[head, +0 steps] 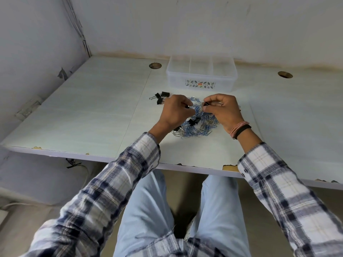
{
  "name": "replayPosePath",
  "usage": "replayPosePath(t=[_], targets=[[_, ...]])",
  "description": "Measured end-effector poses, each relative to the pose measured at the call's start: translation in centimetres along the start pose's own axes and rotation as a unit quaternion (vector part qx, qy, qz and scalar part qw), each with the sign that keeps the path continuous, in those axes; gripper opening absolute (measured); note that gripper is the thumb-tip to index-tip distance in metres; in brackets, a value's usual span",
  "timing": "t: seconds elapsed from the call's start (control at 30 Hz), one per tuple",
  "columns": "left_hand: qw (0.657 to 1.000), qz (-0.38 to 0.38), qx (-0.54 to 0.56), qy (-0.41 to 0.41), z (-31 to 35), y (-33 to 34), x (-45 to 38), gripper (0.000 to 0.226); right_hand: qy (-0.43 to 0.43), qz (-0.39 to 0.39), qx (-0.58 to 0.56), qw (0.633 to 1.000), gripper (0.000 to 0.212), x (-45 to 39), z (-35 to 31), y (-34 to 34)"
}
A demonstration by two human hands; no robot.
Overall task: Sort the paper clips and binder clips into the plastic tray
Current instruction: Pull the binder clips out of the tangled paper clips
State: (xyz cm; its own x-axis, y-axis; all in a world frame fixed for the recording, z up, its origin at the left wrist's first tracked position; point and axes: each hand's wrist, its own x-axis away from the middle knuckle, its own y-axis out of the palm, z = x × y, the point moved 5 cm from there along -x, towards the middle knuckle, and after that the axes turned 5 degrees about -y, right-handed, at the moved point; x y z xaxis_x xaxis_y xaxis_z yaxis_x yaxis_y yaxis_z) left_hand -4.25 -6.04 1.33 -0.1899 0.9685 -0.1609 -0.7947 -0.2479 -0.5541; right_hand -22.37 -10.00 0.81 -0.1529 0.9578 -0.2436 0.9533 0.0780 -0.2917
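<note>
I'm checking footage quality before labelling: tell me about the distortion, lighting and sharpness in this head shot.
Head view: the wide lens bends the desk edges and stretches the sleeves; the light is soft and even, with only a faint shadow under the left hand; the paper clips and both hands, the right hand included, are fairly sharp; the translucent plastic tray shows no glare.
</note>
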Motion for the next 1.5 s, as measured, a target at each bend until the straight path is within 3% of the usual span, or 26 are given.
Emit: replayPosePath(t=[0.17,0.3,0.4,0.47,0.57,0.63,0.7,0.77,0.83,0.93,1.0,1.1,1.2,1.5], targets=[[0.988,-0.017,0.137,-0.069,-0.9,0.0,-0.3,0.015,0.007,-0.001,-0.052,0.999,0.02,0.5,-0.2,-0.2],[0.959,-0.076,0.258,-0.091,-0.9,0.4,-0.2,0.025,0.038,0.013,-0.142,0.989,0.016,0.7,-0.1,-0.3],[0.936,-0.092,0.322,-0.106,-0.9,0.3,-0.1,0.015,0.055,0.007,-0.209,0.976,0.015,0.8,-0.3,-0.3],[0.898,-0.095,0.404,-0.148,-1.1,0.1,-0.2,0.01,0.101,0.014,-0.282,0.954,0.012,0.7,-0.2,-0.3],[0.803,-0.098,0.534,-0.246,-1.6,-0.1,-0.3,0.016,0.167,0.02,-0.308,0.936,0.018,0.4,0.0,-0.3],[0.757,-0.098,0.572,-0.299,-1.9,-0.2,-0.2,0.021,0.148,-0.023,-0.209,0.966,0.016,0.3,0.0,-0.3],[0.736,-0.083,0.585,-0.33,-2.2,-0.5,-0.2,0.022,0.09,-0.09,-0.056,0.99,0.015,0.5,-0.3,0.1],[0.754,-0.086,0.561,-0.33,-2.5,-0.8,-0.4,0.024,0.024,-0.142,0.095,0.985,0.022,0.7,-0.5,0.5],[0.825,-0.108,0.468,-0.298,-2.6,-1.3,-0.6,0.026,-0.021,-0.183,0.2,0.962,0.027,0.9,-1.0,1.2],[0.954,-0.117,0.198,-0.193,-2.5,-2.1,-0.6,0.034,-0.036,-0.199,0.276,0.94,0.019,1.1,-1.4,1.8],[0.985,-0.123,0.043,-0.109,-2.1,-1.9,-0.5,0.042,-0.044,-0.187,0.298,0.935,0.012,1.0,-1.7,2.0],[0.984,-0.14,-0.109,-0.035,-1.5,-0.6,-0.1,0.035,-0.043,-0.174,0.304,0.936,0.014,1.0,-2.0,2.2],[0.97,-0.146,-0.196,-0.025,-1.3,0.6,0.1,0.041,-0.041,-0.162,0.307,0.937,0.019,0.9,-2.1,2.2],[0.979,-0.11,-0.17,-0.02,-1.0,0.6,-0.1,0.014,-0.035,-0.145,0.29,0.945,0.038,0.7,-1.1,1.6]])
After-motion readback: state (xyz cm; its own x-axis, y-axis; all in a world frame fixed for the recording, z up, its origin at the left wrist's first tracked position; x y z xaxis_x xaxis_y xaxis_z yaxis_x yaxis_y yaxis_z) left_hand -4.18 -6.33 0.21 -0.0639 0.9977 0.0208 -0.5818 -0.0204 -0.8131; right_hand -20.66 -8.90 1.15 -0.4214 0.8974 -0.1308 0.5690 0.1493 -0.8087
